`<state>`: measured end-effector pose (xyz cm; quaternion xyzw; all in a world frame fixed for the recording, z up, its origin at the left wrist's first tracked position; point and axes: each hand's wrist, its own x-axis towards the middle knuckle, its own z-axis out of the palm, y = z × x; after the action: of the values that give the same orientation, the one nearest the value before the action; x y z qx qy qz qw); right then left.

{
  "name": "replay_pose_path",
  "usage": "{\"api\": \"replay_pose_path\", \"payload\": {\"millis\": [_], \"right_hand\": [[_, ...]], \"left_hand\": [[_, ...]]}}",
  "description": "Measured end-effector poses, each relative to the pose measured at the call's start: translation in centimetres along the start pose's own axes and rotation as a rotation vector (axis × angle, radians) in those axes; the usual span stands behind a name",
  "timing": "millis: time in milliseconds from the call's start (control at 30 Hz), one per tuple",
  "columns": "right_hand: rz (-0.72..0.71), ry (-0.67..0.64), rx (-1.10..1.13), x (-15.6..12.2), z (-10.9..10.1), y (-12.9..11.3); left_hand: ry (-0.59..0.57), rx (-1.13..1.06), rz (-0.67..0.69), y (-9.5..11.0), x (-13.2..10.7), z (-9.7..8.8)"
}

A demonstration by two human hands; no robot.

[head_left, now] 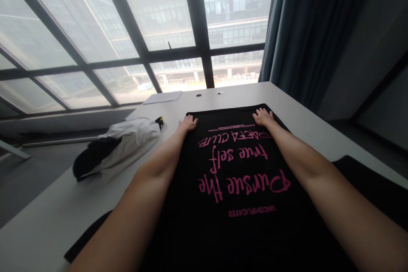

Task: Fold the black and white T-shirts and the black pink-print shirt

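Note:
A black T-shirt (236, 238) with pink lettering lies spread flat on the white table, its print upside down to me. Its straight far edge points toward the window, and a sleeve sticks out at each side near me. My left hand (188, 123) rests flat on the far left corner of the shirt, fingers stretched. Across from it, my right hand (263, 117) lies on the far right corner with its fingers spread. Both arms reach over the shirt and hide parts of its side edges.
Left on the white table (41, 216) lies a crumpled white and black garment (127, 140). White papers (163, 97) lie near the far edge, beside two round cable holes. Large windows (165, 4) stand behind the table, and a blue-grey curtain (296, 38) hangs at the right.

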<state>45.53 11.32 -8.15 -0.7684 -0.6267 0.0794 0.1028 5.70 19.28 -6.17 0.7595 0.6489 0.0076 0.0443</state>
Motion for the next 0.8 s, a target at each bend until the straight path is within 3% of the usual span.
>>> {"api": "replay_pose_path", "payload": {"millis": [100, 233, 333, 433, 600, 667, 800], "right_hand": [[0.030, 0.024, -0.003, -0.1, 0.1, -1.1], [-0.195, -0.025, 0.001, -0.8, 2.5, -7.8], [-0.319, -0.075, -0.002, -0.9, 3.8, -10.7], [-0.274, -0.077, -0.005, -0.6, 3.1, -8.6], [0.018, -0.006, -0.007, 0.4, 0.3, -1.8], [0.051, 0.010, -0.002, 0.9, 0.2, -1.8], [-0.136, -0.021, 0.019, 2.0, 1.9, -6.5]], "left_hand": [[0.017, -0.002, 0.049, 2.3, -0.3, 0.4], [0.017, -0.034, 0.274, 9.5, -1.3, 2.0], [0.001, -0.059, 0.379, 12.4, -2.2, 2.9], [0.021, -0.074, 0.377, 12.2, -2.6, 3.2], [0.051, -0.079, 0.357, 10.9, -2.7, 3.2], [0.053, -0.076, 0.356, 11.0, -2.6, 3.3], [0.050, -0.064, 0.357, 11.2, -2.4, 3.5]]}}
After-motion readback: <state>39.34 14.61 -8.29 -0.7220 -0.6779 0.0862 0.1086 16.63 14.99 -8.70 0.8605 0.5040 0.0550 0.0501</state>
